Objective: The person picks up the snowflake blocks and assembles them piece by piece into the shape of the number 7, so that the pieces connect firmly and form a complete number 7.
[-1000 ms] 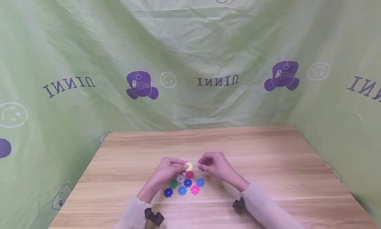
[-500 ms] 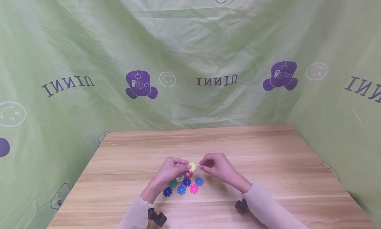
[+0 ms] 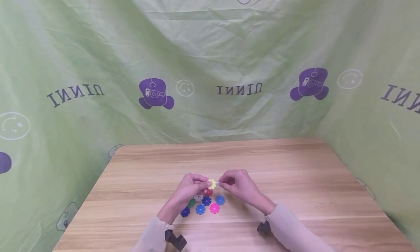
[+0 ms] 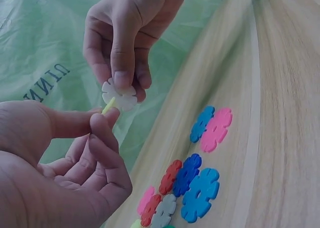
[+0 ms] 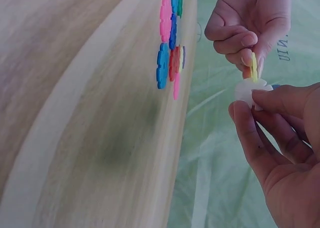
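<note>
In the head view my left hand (image 3: 188, 188) pinches a yellow notched snowflake disc (image 3: 212, 184) between thumb and fingers. Opposite it, my right hand (image 3: 242, 185) pinches a white snowflake disc (image 4: 120, 95), seen edge-on from the head. Both wrist views show the two discs meeting at roughly a right angle, the yellow one's edge at the white one's rim. How deep the slots engage cannot be told. Just below the hands lie loose discs on the table, among them a red one (image 3: 209, 192), a dark blue one (image 3: 206, 201) and a pink one (image 3: 214, 208).
More discs lie in the same cluster: light blue (image 3: 220, 200), blue (image 3: 200, 209), green (image 3: 191, 203) and pale grey (image 3: 198, 197). The wooden table (image 3: 295, 172) reaches back to a green printed curtain (image 3: 210, 117), which hangs on three sides.
My left hand has shifted slightly right with the yellow disc, closing the gap to the white disc. The right hand stays nearly in place. The loose discs have not moved.
</note>
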A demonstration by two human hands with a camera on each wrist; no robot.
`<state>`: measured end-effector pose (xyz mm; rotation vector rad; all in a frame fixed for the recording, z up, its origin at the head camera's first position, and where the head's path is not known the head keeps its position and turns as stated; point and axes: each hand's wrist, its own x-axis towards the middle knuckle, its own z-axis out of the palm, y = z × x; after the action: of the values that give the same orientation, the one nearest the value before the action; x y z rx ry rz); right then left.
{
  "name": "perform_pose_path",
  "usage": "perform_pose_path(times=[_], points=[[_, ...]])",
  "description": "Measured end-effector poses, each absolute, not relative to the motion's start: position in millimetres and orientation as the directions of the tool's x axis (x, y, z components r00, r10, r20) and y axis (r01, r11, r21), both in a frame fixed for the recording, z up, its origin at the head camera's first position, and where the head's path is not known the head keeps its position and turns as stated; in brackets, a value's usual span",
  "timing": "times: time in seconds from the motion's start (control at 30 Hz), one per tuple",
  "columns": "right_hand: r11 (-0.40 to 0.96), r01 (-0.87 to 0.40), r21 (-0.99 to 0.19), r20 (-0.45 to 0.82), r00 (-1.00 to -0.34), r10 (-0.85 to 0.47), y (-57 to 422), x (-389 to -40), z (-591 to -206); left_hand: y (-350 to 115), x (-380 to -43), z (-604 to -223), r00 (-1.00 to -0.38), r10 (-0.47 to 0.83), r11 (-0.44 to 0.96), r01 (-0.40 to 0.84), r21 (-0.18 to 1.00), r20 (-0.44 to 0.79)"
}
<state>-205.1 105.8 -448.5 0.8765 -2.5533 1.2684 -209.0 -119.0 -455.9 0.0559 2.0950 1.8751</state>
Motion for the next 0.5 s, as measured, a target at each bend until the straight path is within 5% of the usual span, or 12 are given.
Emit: perform_pose_path(times=[0.5], points=[[0.488, -0.564, -0.666, 0.392, -0.821, -0.415, 93.4, -205.2, -452.8, -116.7, -209.2, -460.3, -0.964, 0.185, 0.119, -0.17, 0.978, -0.19]])
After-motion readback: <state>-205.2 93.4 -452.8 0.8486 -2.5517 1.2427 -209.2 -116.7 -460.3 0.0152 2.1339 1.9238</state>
